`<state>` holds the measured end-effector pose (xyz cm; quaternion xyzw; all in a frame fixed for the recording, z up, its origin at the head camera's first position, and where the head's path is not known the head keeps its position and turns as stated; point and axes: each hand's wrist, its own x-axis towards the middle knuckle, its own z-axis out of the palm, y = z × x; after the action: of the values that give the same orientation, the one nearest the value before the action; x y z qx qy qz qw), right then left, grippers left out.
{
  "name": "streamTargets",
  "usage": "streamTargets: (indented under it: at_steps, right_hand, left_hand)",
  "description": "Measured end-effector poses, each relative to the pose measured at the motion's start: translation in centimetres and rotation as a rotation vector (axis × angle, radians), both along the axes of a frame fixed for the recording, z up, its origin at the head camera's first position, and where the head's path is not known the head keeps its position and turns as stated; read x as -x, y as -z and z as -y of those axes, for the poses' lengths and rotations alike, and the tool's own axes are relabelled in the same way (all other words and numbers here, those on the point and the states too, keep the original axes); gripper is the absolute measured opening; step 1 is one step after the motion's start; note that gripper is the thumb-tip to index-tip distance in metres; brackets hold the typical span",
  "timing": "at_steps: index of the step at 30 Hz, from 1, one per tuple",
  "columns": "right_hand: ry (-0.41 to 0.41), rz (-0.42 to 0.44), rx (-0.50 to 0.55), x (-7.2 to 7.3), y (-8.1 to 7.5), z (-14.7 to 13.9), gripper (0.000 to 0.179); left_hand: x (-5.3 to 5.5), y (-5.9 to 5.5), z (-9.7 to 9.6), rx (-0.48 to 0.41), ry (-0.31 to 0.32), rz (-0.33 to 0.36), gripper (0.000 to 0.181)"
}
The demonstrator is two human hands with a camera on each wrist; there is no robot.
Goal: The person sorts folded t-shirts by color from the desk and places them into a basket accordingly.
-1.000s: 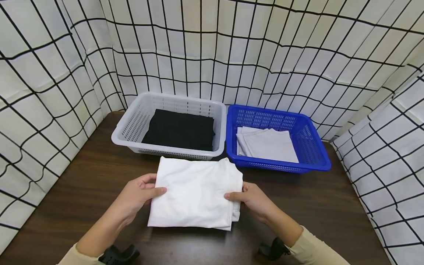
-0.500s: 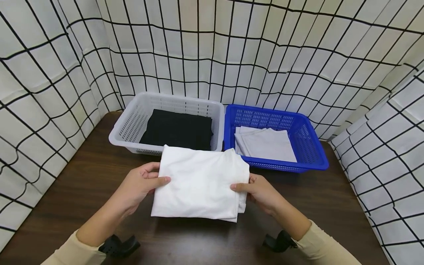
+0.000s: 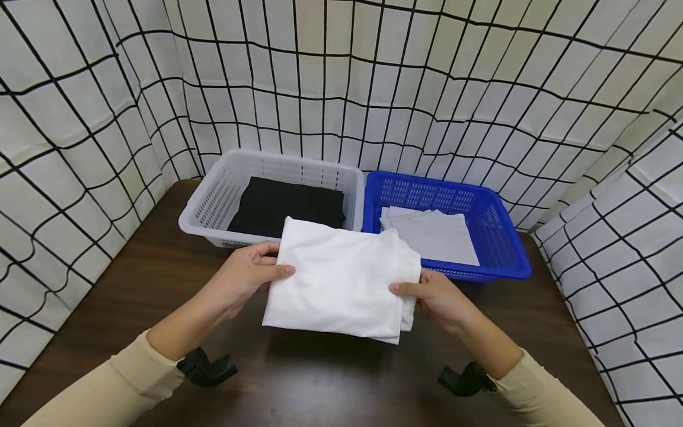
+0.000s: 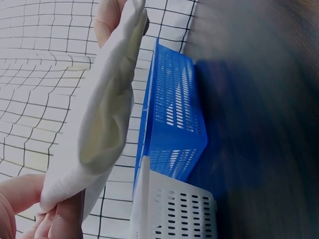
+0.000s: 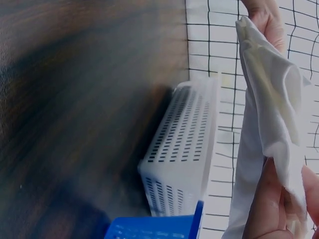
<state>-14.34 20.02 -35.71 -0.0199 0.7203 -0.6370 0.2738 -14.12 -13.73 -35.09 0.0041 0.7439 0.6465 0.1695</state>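
A folded white cloth garment (image 3: 341,279) is held up above the table, its layers showing along the edge in the left wrist view. My left hand (image 3: 248,276) pinches its left side, thumb on top and fingers beneath. On the right side my right hand (image 3: 440,299) grips it the same way. Behind the garment, a blue basket (image 3: 507,237) holds folded white cloths (image 3: 440,234). Left of it stands a white basket (image 3: 208,207) with folded black cloth (image 3: 290,204) inside. The garment's far edge covers part of both baskets' near rims in the head view.
The dark wooden table (image 3: 160,284) spreads under the hands and baskets. White curtain with a black grid (image 3: 320,77) encloses the back and both sides. A black wrist mount (image 3: 205,367) sits at the left wrist, another (image 3: 464,379) at the right.
Both hands have carried the white garment forward and to the right, toward the blue basket. It now overlaps that basket's near rim in view. The baskets have stayed in place.
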Motion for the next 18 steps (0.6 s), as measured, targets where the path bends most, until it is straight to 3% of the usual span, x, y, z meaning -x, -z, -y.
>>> streamTargets:
  at_steps: [11, 18]
  right_hand:
    - [0.006, -0.014, -0.021, 0.5, -1.0, -0.9, 0.05]
    - [0.035, -0.019, -0.014, 0.9, -1.9, -1.6, 0.049]
  left_hand:
    - [1.3, -0.4, -1.1, 0.04, -0.009, 0.005, 0.055]
    - [2.4, -1.3, -1.9, 0.021, -0.002, -0.017, 0.054]
